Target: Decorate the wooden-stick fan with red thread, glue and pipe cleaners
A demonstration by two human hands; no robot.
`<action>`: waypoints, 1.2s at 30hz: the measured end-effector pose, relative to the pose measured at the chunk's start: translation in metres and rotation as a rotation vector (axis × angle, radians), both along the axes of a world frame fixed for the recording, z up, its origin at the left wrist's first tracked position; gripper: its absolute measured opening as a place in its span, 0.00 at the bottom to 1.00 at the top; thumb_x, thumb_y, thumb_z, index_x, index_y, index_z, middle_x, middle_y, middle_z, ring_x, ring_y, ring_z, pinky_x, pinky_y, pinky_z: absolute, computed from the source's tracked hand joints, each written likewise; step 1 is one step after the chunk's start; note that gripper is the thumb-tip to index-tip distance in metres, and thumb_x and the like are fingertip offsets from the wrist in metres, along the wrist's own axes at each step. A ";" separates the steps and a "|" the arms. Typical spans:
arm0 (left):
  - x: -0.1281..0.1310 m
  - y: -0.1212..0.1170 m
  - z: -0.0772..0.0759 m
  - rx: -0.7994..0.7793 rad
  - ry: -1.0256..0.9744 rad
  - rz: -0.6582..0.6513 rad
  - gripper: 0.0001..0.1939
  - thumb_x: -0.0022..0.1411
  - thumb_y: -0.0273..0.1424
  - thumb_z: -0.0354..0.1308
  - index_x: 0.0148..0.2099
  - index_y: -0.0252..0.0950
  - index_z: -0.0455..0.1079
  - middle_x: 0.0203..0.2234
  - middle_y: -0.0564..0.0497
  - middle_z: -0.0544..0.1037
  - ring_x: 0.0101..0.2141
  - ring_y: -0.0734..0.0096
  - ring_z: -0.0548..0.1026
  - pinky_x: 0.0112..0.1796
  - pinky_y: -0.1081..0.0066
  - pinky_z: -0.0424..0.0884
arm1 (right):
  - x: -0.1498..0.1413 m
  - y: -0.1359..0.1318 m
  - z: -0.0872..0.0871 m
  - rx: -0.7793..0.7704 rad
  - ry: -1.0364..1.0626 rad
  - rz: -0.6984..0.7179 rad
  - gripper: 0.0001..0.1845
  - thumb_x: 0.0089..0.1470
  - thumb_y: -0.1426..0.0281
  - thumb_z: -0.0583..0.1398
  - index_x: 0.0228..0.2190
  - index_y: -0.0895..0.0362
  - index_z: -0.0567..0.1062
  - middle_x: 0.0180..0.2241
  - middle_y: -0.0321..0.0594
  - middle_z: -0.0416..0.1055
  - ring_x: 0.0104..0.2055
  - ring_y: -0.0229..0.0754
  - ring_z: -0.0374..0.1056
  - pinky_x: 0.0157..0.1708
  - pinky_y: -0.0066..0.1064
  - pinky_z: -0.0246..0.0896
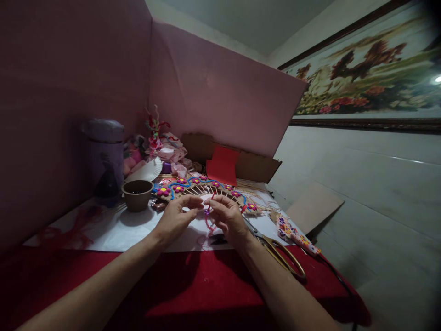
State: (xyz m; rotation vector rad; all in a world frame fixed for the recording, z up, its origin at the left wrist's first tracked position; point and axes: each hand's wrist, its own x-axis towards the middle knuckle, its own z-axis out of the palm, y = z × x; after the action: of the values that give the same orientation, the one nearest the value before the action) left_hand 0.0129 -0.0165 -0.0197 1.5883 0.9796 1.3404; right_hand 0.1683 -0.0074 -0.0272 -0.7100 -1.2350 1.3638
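Hands meet at the middle of the tabletop (103,230), both pinching one small piece of red cord (209,209) between fingertips. My left hand (176,218) grips the cord from the left, thumb and forefinger closed on it. My right hand (229,219) clamps it from the right, fingers curled, one end of the cord sticking up past them. Loose loops of the same cord trail down onto the white sheet (134,232) just below my hands.

Right behind my hands lies a fan-shaped craft piece (203,186), thin wooden sticks spread out, blue wavy trim and pink flowers with yellow centres along the arc. Scissors (280,257) with gold handles lie just right of my right wrist, on the red cloth (206,285) edge. Next to them, a flower-patterned tool (296,236) with a dark cable running off it; can't tell what it is exactly.

Left of the fan, a small brown bowl (137,194) sits on the white sheet. Behind it, a lavender canister (105,156) and a white paper plate (146,171) leaning. More pink craft scraps (165,147) piled at the back. Red paper (223,165) rests against brown cardboard (255,165). Pink board (220,92) stands behind everything; framed painting (372,69) on the wall at right.
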 end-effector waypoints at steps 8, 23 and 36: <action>-0.001 0.001 -0.002 -0.095 -0.167 -0.008 0.09 0.46 0.30 0.63 0.33 0.34 0.74 0.29 0.48 0.77 0.32 0.68 0.72 0.35 0.69 0.65 | -0.005 -0.002 -0.005 0.036 -0.077 0.016 0.13 0.41 0.63 0.67 0.22 0.58 0.70 0.14 0.26 0.56 0.15 0.26 0.43 0.12 0.21 0.32; -0.006 0.007 -0.007 -0.113 -0.174 -0.016 0.10 0.46 0.35 0.66 0.25 0.33 0.75 0.22 0.50 0.76 0.27 0.69 0.70 0.33 0.70 0.64 | -0.015 -0.006 -0.009 -0.094 -0.081 0.106 0.14 0.40 0.63 0.68 0.23 0.59 0.71 0.17 0.31 0.67 0.15 0.27 0.50 0.14 0.20 0.39; -0.004 0.017 -0.020 -0.066 -0.143 0.036 0.09 0.46 0.35 0.61 0.23 0.33 0.71 0.18 0.52 0.73 0.23 0.72 0.68 0.28 0.72 0.62 | -0.014 0.004 -0.018 0.040 -0.208 -0.061 0.15 0.41 0.59 0.66 0.21 0.59 0.72 0.16 0.32 0.67 0.19 0.31 0.58 0.22 0.24 0.52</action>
State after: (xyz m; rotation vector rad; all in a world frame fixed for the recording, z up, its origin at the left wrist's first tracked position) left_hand 0.0091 0.0003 -0.0395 1.4114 0.9591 1.4106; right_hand 0.1542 -0.0037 -0.0450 -0.8711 -1.3884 1.2357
